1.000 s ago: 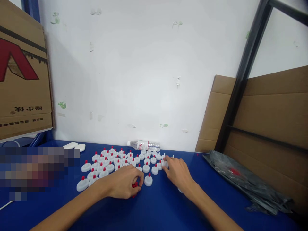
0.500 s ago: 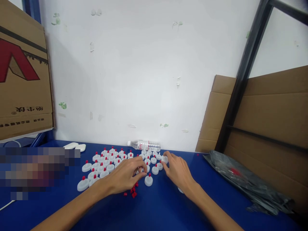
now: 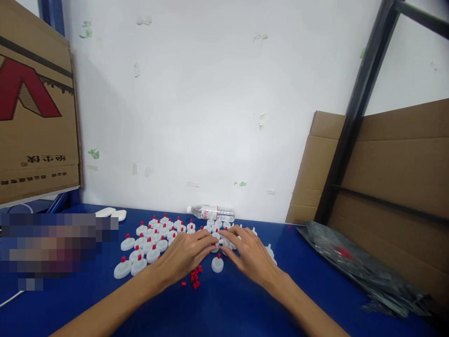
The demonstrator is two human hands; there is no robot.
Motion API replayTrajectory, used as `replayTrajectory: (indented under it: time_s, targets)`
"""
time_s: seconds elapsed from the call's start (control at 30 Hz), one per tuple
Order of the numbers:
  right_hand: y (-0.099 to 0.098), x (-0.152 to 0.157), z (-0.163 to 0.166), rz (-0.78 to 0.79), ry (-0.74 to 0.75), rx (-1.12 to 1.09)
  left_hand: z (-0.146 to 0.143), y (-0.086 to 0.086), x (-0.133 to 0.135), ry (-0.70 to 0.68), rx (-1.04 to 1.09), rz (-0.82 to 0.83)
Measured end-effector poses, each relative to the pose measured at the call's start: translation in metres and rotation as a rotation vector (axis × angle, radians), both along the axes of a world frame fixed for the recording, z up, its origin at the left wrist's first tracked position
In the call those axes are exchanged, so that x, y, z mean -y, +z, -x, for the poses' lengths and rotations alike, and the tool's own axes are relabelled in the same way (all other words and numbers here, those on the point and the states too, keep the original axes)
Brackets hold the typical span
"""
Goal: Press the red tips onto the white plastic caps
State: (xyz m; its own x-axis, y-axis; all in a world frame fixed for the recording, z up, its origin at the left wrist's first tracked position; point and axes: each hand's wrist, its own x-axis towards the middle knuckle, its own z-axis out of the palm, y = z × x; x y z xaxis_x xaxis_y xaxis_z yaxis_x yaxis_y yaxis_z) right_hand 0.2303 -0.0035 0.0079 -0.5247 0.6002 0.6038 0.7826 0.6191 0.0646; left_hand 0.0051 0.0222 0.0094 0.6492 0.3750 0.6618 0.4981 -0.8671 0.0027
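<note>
Across the blue table (image 3: 224, 311), my right hand (image 3: 249, 250) grasps a white lid (image 3: 226, 242), tilted with its spout toward my left hand (image 3: 185, 252), whose fingertips are gathered at it; I can't tell whether they pinch anything. Most lids I can see, the capped lids (image 3: 122, 268) to the left, look done; some bare lids (image 3: 270, 251) by my right hand remain, and loose red caps (image 3: 195, 276) lie between my forearms.
</note>
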Motion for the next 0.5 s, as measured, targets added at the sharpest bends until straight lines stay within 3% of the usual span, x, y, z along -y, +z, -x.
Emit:
replayTrajectory:
  time_s: [0.27, 0.5]
  targets:
    - [0.0007, 0.0004, -0.0014, 0.024, 0.03, -0.049, 0.0003, -0.0061, -0.0037, 0.007, 0.066, -0.025]
    - [-0.0042, -0.0038, -0.0005, -0.056, 0.07, -0.093, -0.0014, -0.0058, -0.0028, 0.02, 0.091, -0.033]
